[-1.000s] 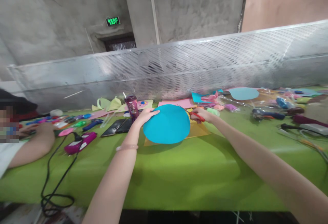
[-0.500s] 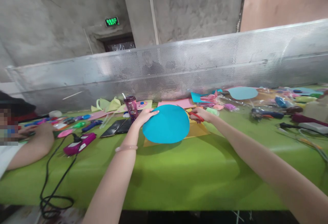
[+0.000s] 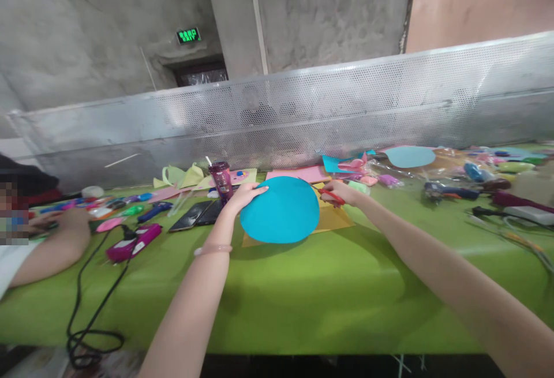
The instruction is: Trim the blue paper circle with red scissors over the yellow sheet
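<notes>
A round blue paper piece point(image 3: 280, 210) is held up over the green table point(image 3: 303, 291). My left hand point(image 3: 246, 195) grips its upper left edge, fingers curled over the rim. My right hand point(image 3: 340, 193) is closed on red-handled scissors point(image 3: 329, 194) whose blades meet the paper's upper right edge. A yellow-orange sheet point(image 3: 333, 219) lies flat under the blue piece.
A purple tumbler point(image 3: 221, 180) with a straw and two dark phones point(image 3: 199, 214) sit just left of my left hand. A pink glue gun point(image 3: 130, 244) with a black cord lies further left, near another person's arm point(image 3: 52, 245). Craft scraps and tools crowd the right side.
</notes>
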Action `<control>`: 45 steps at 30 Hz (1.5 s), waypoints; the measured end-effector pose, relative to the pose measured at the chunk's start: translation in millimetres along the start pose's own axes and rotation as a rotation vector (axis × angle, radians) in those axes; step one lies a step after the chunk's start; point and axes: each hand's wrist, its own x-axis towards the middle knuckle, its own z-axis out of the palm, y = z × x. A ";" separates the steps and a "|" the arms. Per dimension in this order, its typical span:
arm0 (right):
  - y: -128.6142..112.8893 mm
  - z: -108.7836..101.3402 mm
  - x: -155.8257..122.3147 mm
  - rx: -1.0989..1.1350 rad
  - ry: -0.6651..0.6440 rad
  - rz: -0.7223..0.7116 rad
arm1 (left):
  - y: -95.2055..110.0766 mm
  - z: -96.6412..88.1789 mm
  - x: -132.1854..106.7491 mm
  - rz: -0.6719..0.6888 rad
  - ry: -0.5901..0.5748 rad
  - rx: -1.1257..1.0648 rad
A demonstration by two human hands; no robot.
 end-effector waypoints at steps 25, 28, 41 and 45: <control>-4.5 -3.8 -1.5 -0.042 0.017 0.024 | 1.5 -0.2 -0.4 -0.026 -0.014 -0.003; -6.1 -3.7 -1.8 -0.029 0.029 0.038 | 1.7 -0.5 -0.7 -0.026 -0.004 -0.013; -4.0 -1.7 -0.9 0.033 -0.030 0.014 | 6.7 1.9 -2.5 -0.015 -0.021 0.030; -4.6 -2.0 -1.0 0.015 -0.031 0.008 | 6.2 2.0 -3.0 -0.022 -0.030 0.003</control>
